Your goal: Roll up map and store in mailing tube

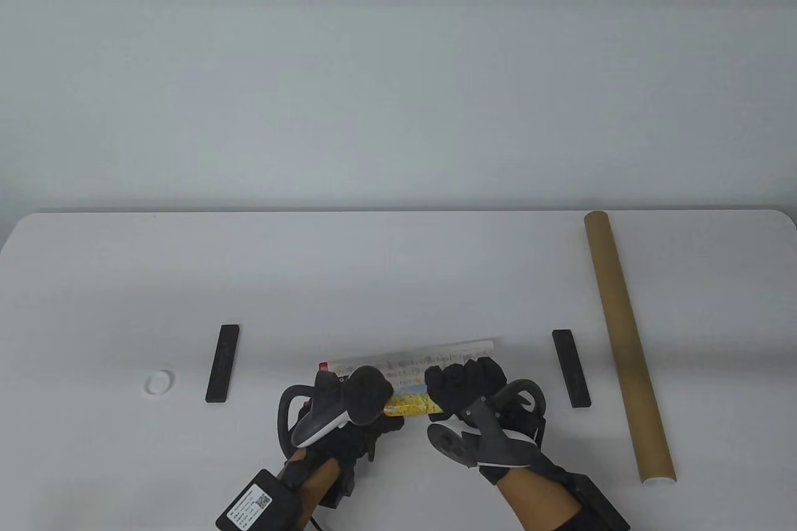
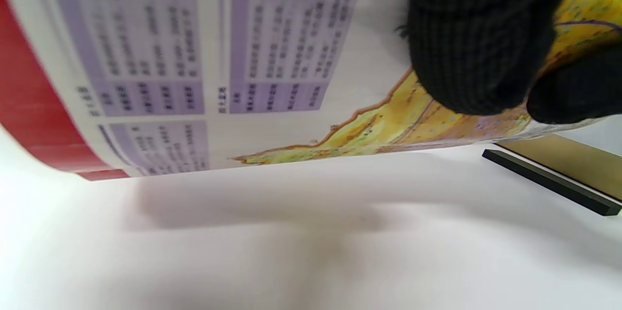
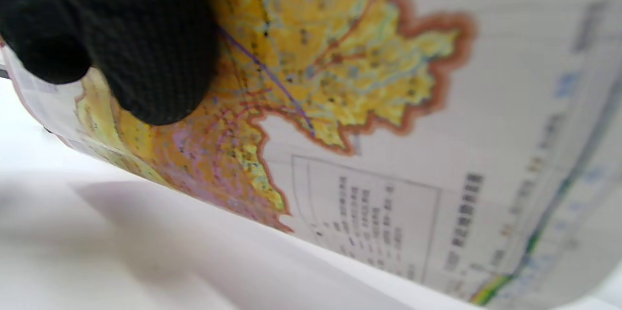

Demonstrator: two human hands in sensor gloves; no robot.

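While the map [image 1: 408,383] is already curled into a roll at the near middle of the table [image 1: 398,282], the rolling does not look finished: a flat white strip of the sheet lies on the far side of the roll, just beyond both hands. The left hand [image 1: 348,413] holds the left part of the roll, its grip closed around the paper, and in the left wrist view a gloved fingertip [image 2: 476,43] presses on the printed side. The right hand [image 1: 473,394] holds the right part in the same way, fingers [image 3: 141,52] curled over the yellow area in the right wrist view. Two black bars [image 1: 222,363] lie on the table to the left and right of the roll, apart from it. The mailing tube [image 1: 626,344] lies well off to the right, running from far to near, untouched. My judgement is that the last turns of rolling remain, then lifting the roll, bringing it to the tube's open near end and sliding it inside
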